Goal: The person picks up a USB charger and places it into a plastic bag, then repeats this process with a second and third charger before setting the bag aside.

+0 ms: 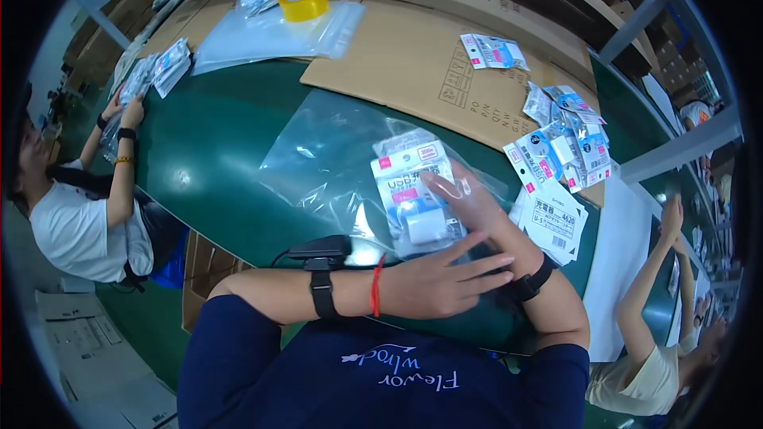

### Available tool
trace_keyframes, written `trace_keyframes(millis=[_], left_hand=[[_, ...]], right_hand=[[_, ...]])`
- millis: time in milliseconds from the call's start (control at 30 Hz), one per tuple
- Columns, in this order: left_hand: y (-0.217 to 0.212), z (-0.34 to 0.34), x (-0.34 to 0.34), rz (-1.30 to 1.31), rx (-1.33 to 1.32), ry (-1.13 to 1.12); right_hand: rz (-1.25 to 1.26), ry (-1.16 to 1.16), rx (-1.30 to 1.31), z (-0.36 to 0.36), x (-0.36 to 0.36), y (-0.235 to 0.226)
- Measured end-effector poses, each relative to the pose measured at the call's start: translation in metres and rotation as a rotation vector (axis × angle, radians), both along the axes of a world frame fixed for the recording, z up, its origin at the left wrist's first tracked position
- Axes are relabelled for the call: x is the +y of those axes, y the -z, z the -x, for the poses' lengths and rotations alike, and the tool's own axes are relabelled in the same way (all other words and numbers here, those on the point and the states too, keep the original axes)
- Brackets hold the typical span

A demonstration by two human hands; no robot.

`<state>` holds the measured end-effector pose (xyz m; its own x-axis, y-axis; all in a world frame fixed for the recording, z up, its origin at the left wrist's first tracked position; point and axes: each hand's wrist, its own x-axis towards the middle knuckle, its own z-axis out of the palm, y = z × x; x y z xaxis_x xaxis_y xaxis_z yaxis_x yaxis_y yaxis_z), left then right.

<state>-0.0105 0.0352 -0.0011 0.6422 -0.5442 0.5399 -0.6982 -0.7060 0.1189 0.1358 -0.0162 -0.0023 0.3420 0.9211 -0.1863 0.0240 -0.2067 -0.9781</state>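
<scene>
My right hand [470, 200] reaches into a clear plastic bag [306, 155] and grips a small stack of charger packs [407, 191]. The top pack is flat, white, blue and pink, with a white charger block showing through its lower part. My left hand [437, 284] crosses in front of the right wrist, fingers stretched out and apart, holding nothing. Its fingertips are close to the bag's near end; whether they touch the film I cannot tell. The bag lies on the green table [199, 159], its far end spread flat to the left.
More charger packs [548, 151] lie heaped at the right, by white printed labels [550, 222]. Cardboard [397, 71] covers the far side, with a yellow tape roll [304, 1] on flat clear bags [262, 40]. Co-workers stand at left and right; the left one's hands [127, 111] hold packs.
</scene>
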Motion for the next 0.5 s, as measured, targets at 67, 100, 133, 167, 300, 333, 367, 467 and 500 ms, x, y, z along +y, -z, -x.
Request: trace_keyframes(millis=[67,100,133,167,300,333,367,467,500], left_hand=[[0.000,-0.002,-0.007,0.064,-0.050,0.011],[-0.001,-0.002,-0.008,0.070,-0.045,0.005],[-0.001,-0.002,-0.008,0.112,-0.072,0.000],[-0.003,-0.001,-0.006,0.152,-0.100,-0.003],[-0.007,0.006,0.002,0.192,-0.056,0.008],[-0.007,0.007,0.004,0.190,-0.020,0.019],[-0.005,0.008,0.005,0.194,-0.017,0.015],[-0.003,0.009,0.002,0.222,-0.017,0.118],[-0.004,0.010,0.001,0.222,-0.018,0.117]], right_hand=[[-0.081,0.079,0.065,0.016,0.007,0.007],[-0.121,0.121,0.098,0.021,0.008,0.009],[-0.115,0.113,0.103,0.024,0.008,0.005],[-0.037,0.092,0.127,0.025,0.006,-0.005],[0.239,0.016,0.178,0.016,-0.002,-0.035],[0.355,-0.015,0.180,0.010,-0.002,-0.038],[0.470,-0.047,0.181,0.009,-0.001,-0.038],[0.274,0.020,0.379,0.027,0.004,-0.024],[0.171,0.056,0.473,0.033,0.008,-0.021]])
